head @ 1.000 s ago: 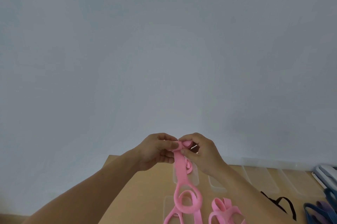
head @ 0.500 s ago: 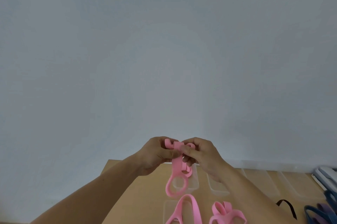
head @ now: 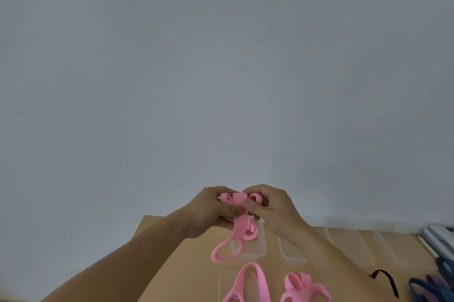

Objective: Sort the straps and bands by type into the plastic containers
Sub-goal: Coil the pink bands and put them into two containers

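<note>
Both hands hold one pink band up above the wooden table. My left hand pinches its folded top from the left, my right hand from the right. A loop of the band hangs down over a clear plastic container. A second clear container stands to its right under my right wrist. Another pink band lies over a clear container near the bottom edge, and a bunched pink band lies right of it.
More clear containers line the back of the table by the grey wall. At the right lie a black strap, dark blue bands, a purple band and white items.
The hands have folded the pink band's top into small loops and drawn it up, so the hanging part is shorter. The view has tilted slightly.
</note>
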`<move>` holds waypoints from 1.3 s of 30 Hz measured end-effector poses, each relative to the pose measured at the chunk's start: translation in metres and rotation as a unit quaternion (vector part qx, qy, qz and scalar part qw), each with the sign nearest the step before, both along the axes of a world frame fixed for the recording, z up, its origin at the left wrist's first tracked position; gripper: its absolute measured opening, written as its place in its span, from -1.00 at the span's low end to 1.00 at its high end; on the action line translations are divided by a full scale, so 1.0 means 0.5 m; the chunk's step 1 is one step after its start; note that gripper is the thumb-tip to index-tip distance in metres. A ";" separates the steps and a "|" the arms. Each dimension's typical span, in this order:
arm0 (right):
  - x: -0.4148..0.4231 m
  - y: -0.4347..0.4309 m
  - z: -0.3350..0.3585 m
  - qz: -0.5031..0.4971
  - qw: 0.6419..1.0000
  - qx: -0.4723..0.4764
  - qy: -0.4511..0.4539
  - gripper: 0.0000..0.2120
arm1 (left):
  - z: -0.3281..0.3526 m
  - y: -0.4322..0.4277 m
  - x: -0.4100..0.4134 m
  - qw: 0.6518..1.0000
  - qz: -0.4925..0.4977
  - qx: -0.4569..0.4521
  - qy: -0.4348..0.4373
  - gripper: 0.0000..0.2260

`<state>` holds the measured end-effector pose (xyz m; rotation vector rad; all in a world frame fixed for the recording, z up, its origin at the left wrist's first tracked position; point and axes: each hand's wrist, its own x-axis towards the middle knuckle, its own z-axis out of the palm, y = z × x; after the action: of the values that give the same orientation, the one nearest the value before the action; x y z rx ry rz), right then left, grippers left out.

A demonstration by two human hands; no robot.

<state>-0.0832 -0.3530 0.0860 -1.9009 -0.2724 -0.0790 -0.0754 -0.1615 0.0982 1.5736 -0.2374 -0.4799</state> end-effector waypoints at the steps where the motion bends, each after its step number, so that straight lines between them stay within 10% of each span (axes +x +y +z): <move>1: 0.001 0.001 -0.001 -0.005 1.000 -0.004 -0.007 -0.84 | 0.003 0.000 0.001 1.000 -0.003 -0.012 0.009 -0.78; 39: 0.012 -0.006 -0.001 0.033 0.988 0.132 0.074 -0.79 | 0.010 0.011 0.013 0.999 -0.008 -0.010 0.032 -0.60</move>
<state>-0.0774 -0.3560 0.0853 -1.6240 -0.2128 0.0689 -0.0689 -0.1561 0.1032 1.5353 -0.2053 -0.5369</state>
